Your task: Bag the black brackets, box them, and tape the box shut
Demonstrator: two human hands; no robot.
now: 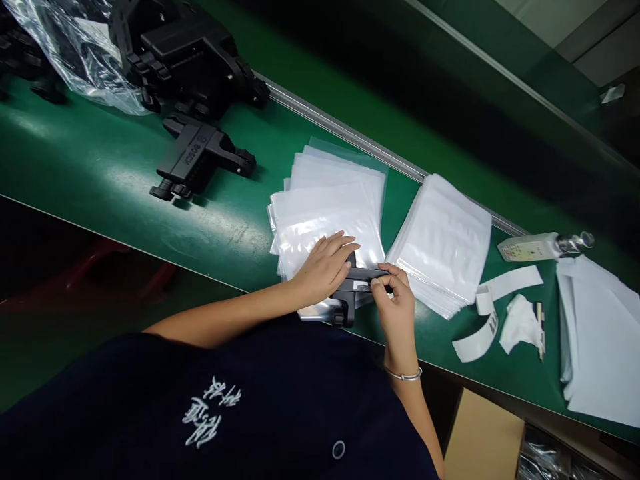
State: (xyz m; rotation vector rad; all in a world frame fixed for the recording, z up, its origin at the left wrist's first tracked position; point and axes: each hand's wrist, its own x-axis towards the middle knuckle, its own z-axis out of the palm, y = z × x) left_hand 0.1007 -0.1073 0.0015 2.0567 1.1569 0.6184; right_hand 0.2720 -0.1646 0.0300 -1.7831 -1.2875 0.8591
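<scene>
- Right hand (397, 303): thumb and fingers clamped on one end of the bracket (348, 292), beside its label (361, 285); keep pressure even.
- Left hand (323, 270): over the other end, closure unclear; steady it.
- Bracket is over slick bags (327, 207); avoid sliding.

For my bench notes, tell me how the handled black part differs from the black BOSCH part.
The left hand and right hand touch the handled part; the BOSCH part lies untouched. The handled part shows a white patch; the BOSCH part shows lettering. The handled part is partly hidden; the BOSCH part is mostly visible. Both are black.
</scene>
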